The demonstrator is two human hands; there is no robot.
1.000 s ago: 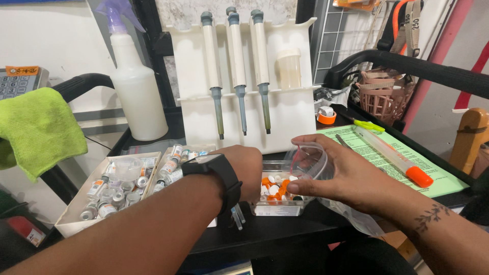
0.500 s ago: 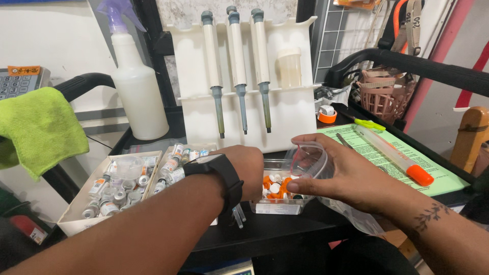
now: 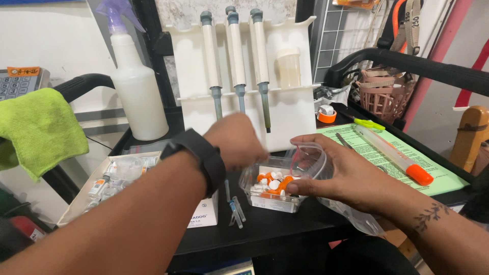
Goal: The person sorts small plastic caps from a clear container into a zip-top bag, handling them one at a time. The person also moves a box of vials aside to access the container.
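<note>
Bench lot, left to right: vial box, cap tub in hand.
Cardboard box holds many vials; left hand fisted, blurred, contents cannot tell, above clear tub on black table; right hand curled, steadying tub; orange-white caps remain inside.

We see the left hand motion-blurred, fingers indistinct; it hides part of the clear container.

Black wristband on left arm; leafy vine tattoo on bare right forearm.
</note>
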